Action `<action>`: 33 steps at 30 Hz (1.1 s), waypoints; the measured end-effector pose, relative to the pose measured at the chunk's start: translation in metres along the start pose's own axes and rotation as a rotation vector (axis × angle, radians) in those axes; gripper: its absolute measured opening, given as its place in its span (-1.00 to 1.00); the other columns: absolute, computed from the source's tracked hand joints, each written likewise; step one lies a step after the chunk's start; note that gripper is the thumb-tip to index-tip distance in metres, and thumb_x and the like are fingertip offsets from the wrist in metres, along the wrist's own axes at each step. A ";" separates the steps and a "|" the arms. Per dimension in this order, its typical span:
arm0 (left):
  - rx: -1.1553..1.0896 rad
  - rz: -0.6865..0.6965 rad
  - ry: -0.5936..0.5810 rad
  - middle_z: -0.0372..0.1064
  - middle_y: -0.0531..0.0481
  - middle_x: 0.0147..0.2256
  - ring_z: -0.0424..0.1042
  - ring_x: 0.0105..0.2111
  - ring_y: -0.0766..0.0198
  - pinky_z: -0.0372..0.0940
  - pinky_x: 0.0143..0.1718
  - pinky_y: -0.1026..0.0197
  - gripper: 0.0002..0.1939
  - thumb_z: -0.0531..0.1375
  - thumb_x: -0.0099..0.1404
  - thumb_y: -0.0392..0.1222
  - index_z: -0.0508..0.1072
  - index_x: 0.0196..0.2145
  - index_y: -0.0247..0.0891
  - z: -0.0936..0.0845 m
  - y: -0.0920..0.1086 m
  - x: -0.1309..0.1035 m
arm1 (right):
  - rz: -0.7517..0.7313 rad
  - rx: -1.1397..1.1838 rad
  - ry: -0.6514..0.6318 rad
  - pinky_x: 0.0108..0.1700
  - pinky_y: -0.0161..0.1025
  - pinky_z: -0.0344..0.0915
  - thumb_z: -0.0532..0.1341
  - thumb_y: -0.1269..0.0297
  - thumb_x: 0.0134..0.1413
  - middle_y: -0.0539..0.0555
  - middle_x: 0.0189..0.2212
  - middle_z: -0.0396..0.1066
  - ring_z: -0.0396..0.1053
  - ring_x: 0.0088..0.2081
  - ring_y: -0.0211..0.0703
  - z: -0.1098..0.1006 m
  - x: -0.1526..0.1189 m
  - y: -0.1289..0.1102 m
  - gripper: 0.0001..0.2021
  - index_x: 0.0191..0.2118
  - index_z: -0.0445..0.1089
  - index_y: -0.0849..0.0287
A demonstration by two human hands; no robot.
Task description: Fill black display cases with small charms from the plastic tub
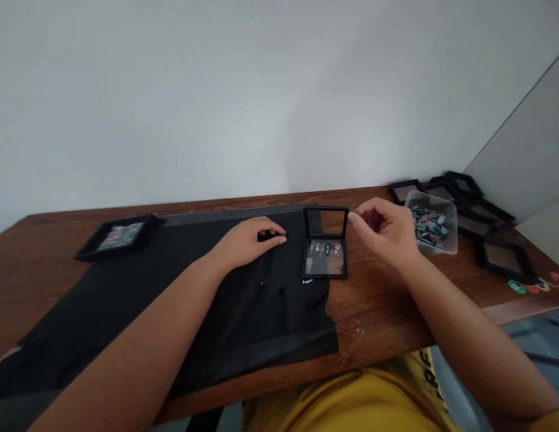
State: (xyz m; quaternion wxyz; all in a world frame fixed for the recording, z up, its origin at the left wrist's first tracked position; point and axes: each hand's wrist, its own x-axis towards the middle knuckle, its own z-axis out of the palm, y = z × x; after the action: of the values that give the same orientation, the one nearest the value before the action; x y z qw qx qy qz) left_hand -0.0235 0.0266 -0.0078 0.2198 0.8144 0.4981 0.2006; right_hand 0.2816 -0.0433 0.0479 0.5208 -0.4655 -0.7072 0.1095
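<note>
An opened black case (325, 276) stands at the middle, its windowed lid raised and several small coloured pieces lying in its base. To its left, my left hand (254, 240) rests over the black cloth (261, 312), thumb and fingertips brought together; what they hold, if anything, is too small to name. My right hand (387, 231) is just right of the raised lid, with thumb and forefinger pinched around a small dark greenish piece (356, 211). Behind that hand is a clear plastic box (453, 231) filled with similar green and reddish pieces.
Several black frames (504, 258) lie on the wooden table (382, 312) at the right. Small coloured tags (517, 287) sit near the right edge. Another black frame (119, 235) with pieces inside lies at the left. A pale wall rises behind the table.
</note>
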 end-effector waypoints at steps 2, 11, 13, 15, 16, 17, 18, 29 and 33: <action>0.000 0.024 0.021 0.57 -0.08 -0.21 0.46 -0.24 0.11 0.31 -0.19 0.13 -0.57 0.22 0.27 0.26 0.67 -0.22 -0.11 -0.001 0.001 0.000 | 0.010 -0.036 0.101 -0.53 -0.31 0.08 0.29 0.18 0.15 -0.08 -0.62 0.31 0.15 -0.59 -0.34 -0.009 0.005 0.002 -0.79 -0.46 0.40 0.13; -0.115 0.015 0.087 0.66 -0.06 -0.27 0.52 -0.36 0.10 0.36 -0.28 0.15 -0.63 0.25 0.25 0.23 0.69 -0.32 -0.07 -0.001 0.013 -0.002 | 0.416 -0.494 0.210 -0.41 -0.19 0.14 0.26 0.29 0.03 0.02 -0.56 0.37 0.25 -0.50 -0.20 -0.078 0.024 0.040 -0.85 -0.51 0.34 0.12; -0.138 0.008 0.089 0.67 -0.06 -0.28 0.56 -0.32 0.06 0.41 -0.24 0.12 -0.62 0.26 0.23 0.24 0.69 -0.34 -0.07 0.001 0.023 -0.005 | 0.586 -0.588 0.018 -0.41 -0.16 0.11 0.28 0.29 0.00 0.05 -0.58 0.39 0.28 -0.51 -0.15 -0.089 0.022 0.051 -0.85 -0.54 0.38 0.13; -0.192 -0.012 0.121 0.68 -0.07 -0.24 0.60 -0.29 0.02 0.44 -0.21 0.08 -0.61 0.28 0.20 0.26 0.70 -0.32 -0.07 0.005 0.035 -0.009 | 0.724 -0.628 -0.110 -0.41 -0.14 0.12 0.30 0.29 -0.02 0.06 -0.60 0.39 0.29 -0.54 -0.12 -0.095 0.021 0.059 -0.86 -0.54 0.42 0.13; -0.238 -0.026 0.149 0.68 -0.08 -0.22 0.61 -0.25 0.01 0.47 -0.16 0.06 -0.61 0.30 0.18 0.26 0.71 -0.30 -0.08 0.007 0.041 -0.011 | 0.762 -0.634 -0.139 -0.41 -0.13 0.12 0.32 0.28 -0.02 0.06 -0.61 0.38 0.28 -0.55 -0.12 -0.097 0.021 0.062 -0.85 -0.54 0.43 0.13; -0.298 -0.036 0.169 0.68 -0.09 -0.21 0.63 -0.21 0.01 0.48 -0.10 0.04 -0.61 0.33 0.16 0.24 0.71 -0.26 -0.09 0.010 0.048 -0.014 | 0.777 -0.638 -0.144 -0.41 -0.13 0.12 0.34 0.26 -0.01 0.06 -0.61 0.38 0.28 -0.55 -0.12 -0.099 0.020 0.063 -0.84 -0.54 0.44 0.13; -0.384 -0.055 0.197 0.68 -0.09 -0.23 0.64 -0.20 0.02 0.50 -0.07 0.03 -0.59 0.35 0.15 0.23 0.71 -0.22 -0.10 0.013 0.055 -0.016 | 0.770 -0.643 -0.130 -0.40 -0.13 0.12 0.35 0.22 0.00 0.07 -0.60 0.38 0.27 -0.54 -0.12 -0.099 0.020 0.064 -0.82 -0.53 0.45 0.13; -0.897 -0.160 0.086 0.68 -0.16 -0.23 0.52 -0.48 0.28 0.53 -0.28 0.15 -0.38 0.49 0.08 0.05 0.61 0.07 -0.23 0.023 0.097 -0.026 | 0.062 -0.114 0.041 -0.47 -0.28 0.07 0.31 0.11 0.20 -0.10 -0.63 0.21 0.13 -0.57 -0.32 -0.027 0.004 0.007 -0.70 -0.47 0.34 0.13; -0.950 -0.173 0.051 0.68 -0.12 -0.31 0.50 -0.51 0.27 0.52 -0.30 0.13 -0.35 0.49 0.08 0.03 0.59 0.10 -0.26 0.025 0.101 -0.029 | -0.179 0.011 -0.202 -0.41 -0.32 0.18 0.35 0.16 0.22 -0.08 -0.55 0.34 0.23 -0.53 -0.33 -0.004 -0.009 -0.008 -0.80 -0.34 0.46 0.15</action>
State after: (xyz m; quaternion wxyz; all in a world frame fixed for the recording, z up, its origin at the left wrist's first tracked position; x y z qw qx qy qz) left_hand 0.0509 -0.0444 0.0252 0.5710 0.5743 0.4227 0.4068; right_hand 0.2805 -0.0555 0.0489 0.4571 -0.3841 -0.7942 0.1130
